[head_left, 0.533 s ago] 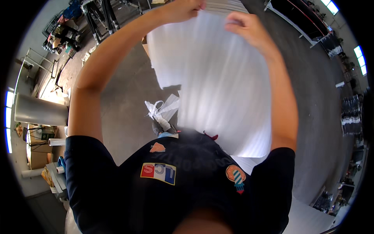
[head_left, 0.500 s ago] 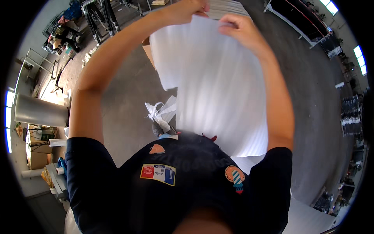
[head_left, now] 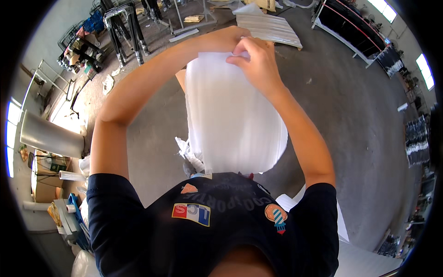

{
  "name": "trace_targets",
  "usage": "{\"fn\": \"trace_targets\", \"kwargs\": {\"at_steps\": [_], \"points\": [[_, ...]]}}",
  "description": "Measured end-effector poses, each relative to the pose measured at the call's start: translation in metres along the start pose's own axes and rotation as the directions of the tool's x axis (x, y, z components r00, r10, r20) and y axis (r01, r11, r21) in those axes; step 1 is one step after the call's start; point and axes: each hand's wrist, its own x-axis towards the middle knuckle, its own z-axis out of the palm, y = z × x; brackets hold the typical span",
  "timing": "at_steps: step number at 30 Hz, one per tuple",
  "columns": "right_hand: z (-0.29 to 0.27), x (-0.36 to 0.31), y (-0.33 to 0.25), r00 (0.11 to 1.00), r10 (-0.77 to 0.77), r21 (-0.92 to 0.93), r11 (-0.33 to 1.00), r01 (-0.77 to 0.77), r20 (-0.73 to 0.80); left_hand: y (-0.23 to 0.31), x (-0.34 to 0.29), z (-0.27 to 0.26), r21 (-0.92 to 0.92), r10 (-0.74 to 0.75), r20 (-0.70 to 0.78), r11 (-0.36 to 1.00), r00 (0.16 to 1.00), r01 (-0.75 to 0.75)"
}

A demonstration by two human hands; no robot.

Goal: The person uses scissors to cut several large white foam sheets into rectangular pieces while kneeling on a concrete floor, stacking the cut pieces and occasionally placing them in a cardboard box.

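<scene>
From where I stand: white sheet [head_left: 235, 115] hangs in front of the person, middle of scene. Right hand [head_left: 257, 62] pinches its far edge, thumb and fingers narrow. Left hand [head_left: 237, 35] just beyond, partly hidden; can't tell its grip. White scraps [head_left: 187, 150] near left, ribbed panel [head_left: 272, 30] far, grey roll [head_left: 53, 134] left.

Windows [head_left: 425, 71] are glowing left and right of the hands [head_left: 258, 61]; grey floor [head_left: 344, 134] is spreading below them; a rack [head_left: 349, 28] is standing to their right.
</scene>
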Motion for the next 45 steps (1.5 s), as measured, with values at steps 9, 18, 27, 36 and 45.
{"fn": "trace_targets", "kwargs": {"at_steps": [9,18,27,36,45], "points": [[0.003,-0.004,0.012,0.972,0.229,-0.027,0.973,-0.23,-0.045,-0.014,0.005,-0.024,-0.063,-0.104,0.299,0.99,0.949,0.128],[-0.02,-0.015,0.057,0.897,0.315,0.028,0.94,-0.34,0.31,-0.024,0.0,-0.017,0.229,0.028,0.173,0.971,0.985,-0.068],[-0.015,-0.014,0.051,0.875,0.342,-0.01,0.932,-0.361,0.342,-0.02,-0.002,-0.005,0.409,0.003,0.168,0.91,0.986,-0.073],[-0.017,-0.008,0.051,0.933,0.193,0.162,0.954,-0.251,0.304,-0.013,-0.004,0.009,0.354,0.138,-0.049,0.928,0.989,-0.112],[-0.026,-0.014,0.021,0.991,0.074,-0.117,0.991,-0.061,0.111,0.001,-0.01,0.019,0.197,0.091,-0.245,0.979,0.965,-0.042]]}}
